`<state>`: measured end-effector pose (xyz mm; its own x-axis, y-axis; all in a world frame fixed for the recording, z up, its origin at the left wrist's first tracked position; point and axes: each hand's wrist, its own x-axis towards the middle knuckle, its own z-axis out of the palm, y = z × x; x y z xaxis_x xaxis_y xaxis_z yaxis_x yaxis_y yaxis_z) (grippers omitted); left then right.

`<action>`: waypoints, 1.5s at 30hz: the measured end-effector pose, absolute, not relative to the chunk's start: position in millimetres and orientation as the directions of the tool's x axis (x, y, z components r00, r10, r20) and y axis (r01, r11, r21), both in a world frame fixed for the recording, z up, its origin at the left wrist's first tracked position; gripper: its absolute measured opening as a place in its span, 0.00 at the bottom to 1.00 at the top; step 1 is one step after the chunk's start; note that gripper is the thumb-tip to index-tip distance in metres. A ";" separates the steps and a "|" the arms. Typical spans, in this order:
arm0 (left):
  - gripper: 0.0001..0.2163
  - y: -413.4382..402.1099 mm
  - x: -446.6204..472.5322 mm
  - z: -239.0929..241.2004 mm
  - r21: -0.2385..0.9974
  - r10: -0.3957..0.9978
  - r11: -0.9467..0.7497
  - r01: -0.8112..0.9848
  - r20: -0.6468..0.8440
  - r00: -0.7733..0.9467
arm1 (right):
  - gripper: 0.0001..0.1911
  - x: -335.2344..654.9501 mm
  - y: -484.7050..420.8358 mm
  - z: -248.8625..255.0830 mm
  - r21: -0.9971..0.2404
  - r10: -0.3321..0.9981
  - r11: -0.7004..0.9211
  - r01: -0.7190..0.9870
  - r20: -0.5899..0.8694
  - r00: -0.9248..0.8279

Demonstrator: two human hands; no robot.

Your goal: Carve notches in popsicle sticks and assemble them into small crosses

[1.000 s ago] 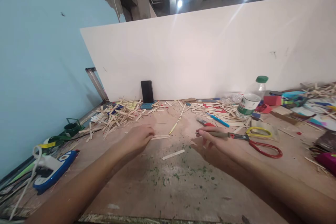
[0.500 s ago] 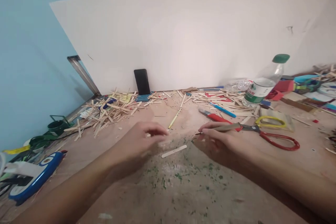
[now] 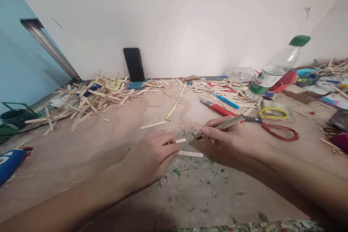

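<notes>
My left hand (image 3: pixel 156 154) is closed at the middle of the worktable, thumb and fingers pinching a flat wooden craft stick (image 3: pixel 192 154) that points right and has a small marked rectangle on it. The end of another craft stick (image 3: pixel 181 140) shows from under its fingers; the rest is hidden. My right hand (image 3: pixel 221 136) grips a slim tool with a flat tan handle (image 3: pixel 230 122), held like a pen, its dark tip pointing down left beside the sticks. Farther back lies one more craft stick (image 3: pixel 153 125), close to a yellow dotted strip (image 3: pixel 174 108).
Scissors (image 3: pixel 277 125) and a blue pen (image 3: pixel 225 100) lie beyond my right hand. A water bottle (image 3: pixel 268 76) stands behind them. Stick piles (image 3: pixel 92 96) line the back, where a black phone (image 3: pixel 133 64) leans against the white board. Green crumbs dot the table.
My left hand has gone from open and apart to closed on a craft stick. More sticks now show around it. The right hand keeps its tool; the view has tilted down.
</notes>
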<state>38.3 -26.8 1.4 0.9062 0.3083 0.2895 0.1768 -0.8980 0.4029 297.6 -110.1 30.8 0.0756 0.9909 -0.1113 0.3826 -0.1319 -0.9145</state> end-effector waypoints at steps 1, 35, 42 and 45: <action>0.13 -26.9 37.1 0.9 0.372 0.286 -0.914 0.161 0.310 0.907 | 0.20 297.0 -112.0 32.4 -0.911 0.992 -0.124 0.393 -0.108 0.065; 0.13 -24.2 22.8 -2.6 0.197 0.121 -0.978 0.064 0.295 0.948 | 0.04 275.2 -116.1 14.5 -0.849 0.992 0.063 0.524 -0.005 -0.128; 0.15 -24.6 24.0 -1.9 0.209 0.129 -0.976 0.066 0.302 0.944 | 0.06 272.8 -113.9 27.7 -0.805 0.983 0.071 0.590 -0.042 -0.176; 0.16 -26.1 23.5 -0.9 0.225 0.127 -0.973 0.058 0.309 0.942 | 0.07 272.5 -113.7 30.2 -0.815 0.979 0.055 0.577 -0.069 -0.192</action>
